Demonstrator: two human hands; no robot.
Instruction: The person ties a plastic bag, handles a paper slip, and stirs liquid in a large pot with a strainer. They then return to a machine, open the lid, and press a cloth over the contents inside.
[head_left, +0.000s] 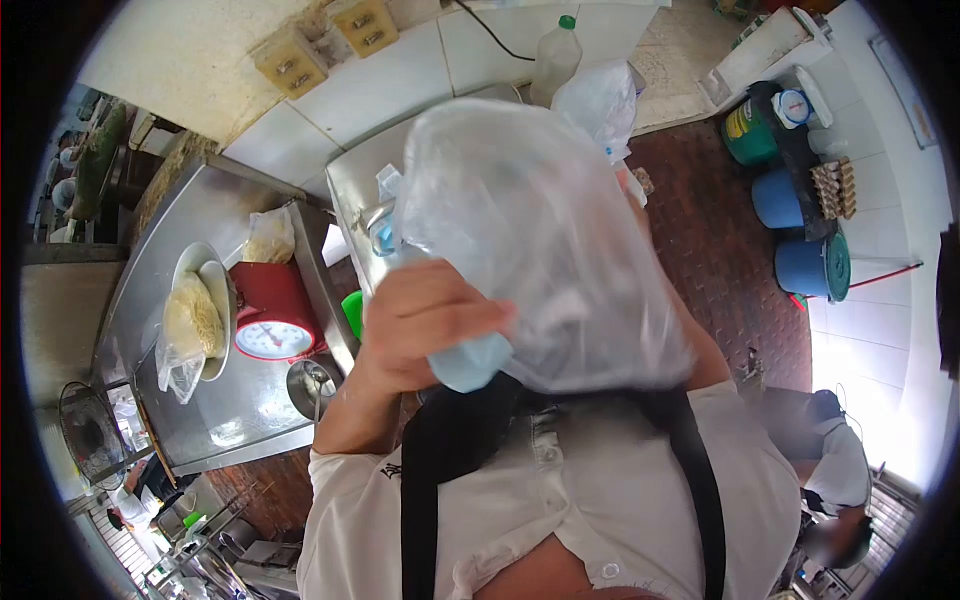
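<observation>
Clear plastic bag point(540, 250) fills the middle of my view, held up before my chest. My left hand point(425, 320) is curled tight around a pale blue object point(470, 362) at the bag's lower edge, perhaps a cup. My right hand is hidden behind the bag; its grip I cannot tell. At nine o'clock a red scale point(272, 312) stands on the steel counter point(240, 405).

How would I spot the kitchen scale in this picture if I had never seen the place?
Start at the steel counter on the left of the view. Beside the metal bowl of pale noodles stands the scale. It is the only bright red thing there, with a round white dial on its front.
</observation>
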